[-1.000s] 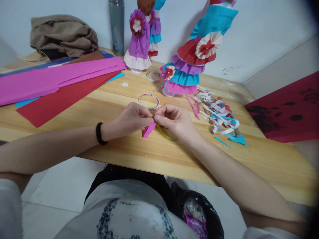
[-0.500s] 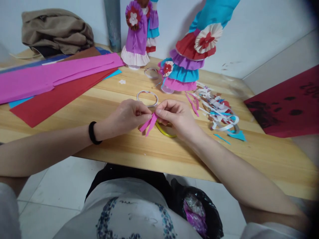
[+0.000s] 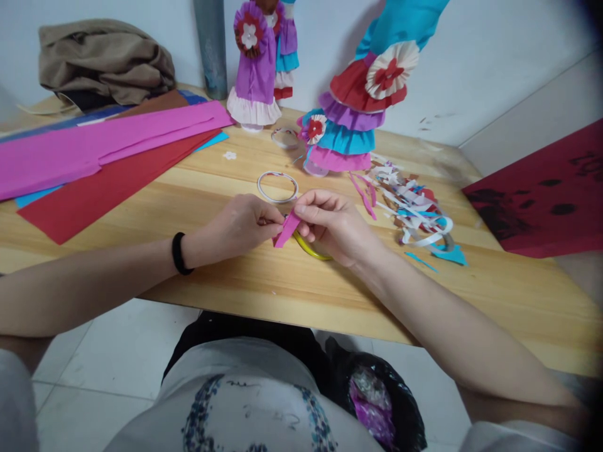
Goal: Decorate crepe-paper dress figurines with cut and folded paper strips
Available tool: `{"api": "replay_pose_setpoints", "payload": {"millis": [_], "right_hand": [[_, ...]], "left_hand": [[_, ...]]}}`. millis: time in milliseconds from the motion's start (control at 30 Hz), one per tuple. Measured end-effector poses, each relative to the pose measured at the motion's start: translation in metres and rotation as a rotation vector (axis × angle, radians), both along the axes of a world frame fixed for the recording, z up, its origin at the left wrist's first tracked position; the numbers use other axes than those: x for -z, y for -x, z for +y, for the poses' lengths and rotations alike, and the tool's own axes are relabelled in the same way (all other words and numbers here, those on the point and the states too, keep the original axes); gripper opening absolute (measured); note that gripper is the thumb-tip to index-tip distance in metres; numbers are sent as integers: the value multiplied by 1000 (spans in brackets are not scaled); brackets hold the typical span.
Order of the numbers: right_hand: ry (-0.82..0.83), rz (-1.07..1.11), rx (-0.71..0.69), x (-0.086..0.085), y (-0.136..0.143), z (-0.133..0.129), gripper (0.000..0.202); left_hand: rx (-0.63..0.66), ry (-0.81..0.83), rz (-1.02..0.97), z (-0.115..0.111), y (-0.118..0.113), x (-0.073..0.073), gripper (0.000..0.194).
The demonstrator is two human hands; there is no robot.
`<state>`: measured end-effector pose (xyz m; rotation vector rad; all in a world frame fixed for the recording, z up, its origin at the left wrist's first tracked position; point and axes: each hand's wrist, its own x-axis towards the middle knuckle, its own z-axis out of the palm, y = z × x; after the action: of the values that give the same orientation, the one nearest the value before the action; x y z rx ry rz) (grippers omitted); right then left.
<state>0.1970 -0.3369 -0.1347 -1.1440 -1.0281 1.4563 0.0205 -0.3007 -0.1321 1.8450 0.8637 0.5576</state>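
Observation:
A short pink paper strip (image 3: 287, 231) hangs between my hands over the front middle of the table. My left hand (image 3: 245, 223) pinches its left side with thumb and forefinger. On the other side, my right hand (image 3: 332, 223) grips the strip's upper end, its fingers curled. Partly hidden under my right hand lies a yellow ring (image 3: 311, 250). Just behind the hands, a white ring (image 3: 277, 187) rests flat on the wood.
Long paper sheets (image 3: 117, 182) cover the left of the table (image 3: 226, 289). Dressed paper figures (image 3: 254, 75) and a tiered one (image 3: 348, 135) stand at the back. Paper scraps (image 3: 414, 210) lie right; a black bag (image 3: 405, 402) is below the edge.
The pink paper has turned between my fingers: two separate tails hung down before, and now one broader, flatter strip shows. Both hands have stayed in nearly the same place.

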Motion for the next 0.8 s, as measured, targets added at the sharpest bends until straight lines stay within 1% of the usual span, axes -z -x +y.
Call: {"api": "replay_pose_setpoints", "payload": {"millis": [100, 233, 433, 500, 667, 800], "right_hand": [[0, 18, 5, 2, -1, 1, 22], [0, 23, 9, 2, -1, 1, 22], [-3, 28, -6, 2, -2, 0, 23], [-7, 33, -9, 2, -1, 0, 23], [-17, 30, -5, 3, -1, 0, 22], [-28, 19, 1, 5, -1, 0, 21]], "left_hand": [[88, -66, 80, 0, 1, 0, 28], [143, -115, 115, 0, 2, -2, 27], [157, -31, 55, -4, 2, -14, 33], [155, -44, 70, -5, 2, -13, 34], [103, -168, 152, -4, 1, -5, 32], [141, -135, 161, -7, 0, -9, 34]]}}
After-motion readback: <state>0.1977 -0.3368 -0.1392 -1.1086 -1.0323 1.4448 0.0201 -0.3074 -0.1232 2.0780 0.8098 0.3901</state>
